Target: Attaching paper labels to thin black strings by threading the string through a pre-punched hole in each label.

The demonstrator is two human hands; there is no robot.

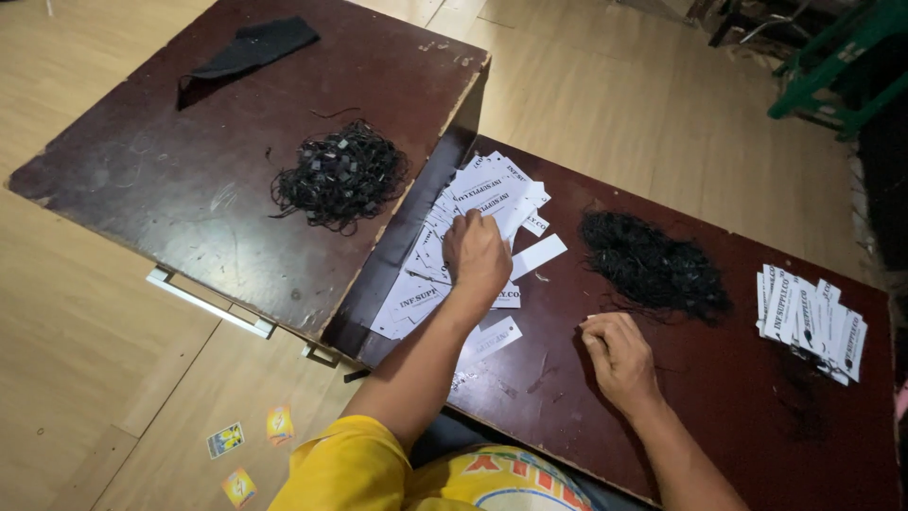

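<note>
head view: left hand [476, 254] pinches white paper tags [463, 222]; right hand [619, 355] rests loosely curled, holding nothing, beside tangled black strings [653, 265] on dark brown wooden desk [719, 397].

Two dark brown tables [662, 397] adjoin. Far table [189, 180]: black cloth [251, 47], string bundle [340, 175]. Near table: white tags [473, 237], black string pile [653, 265], stacked tags [809, 322].

The light is soft and a bit dim, brightest on the wood floor [113, 369] left of the dark desk [719, 407]. The desk's right end sinks into shadow. The picture's corners bend a little.
</note>
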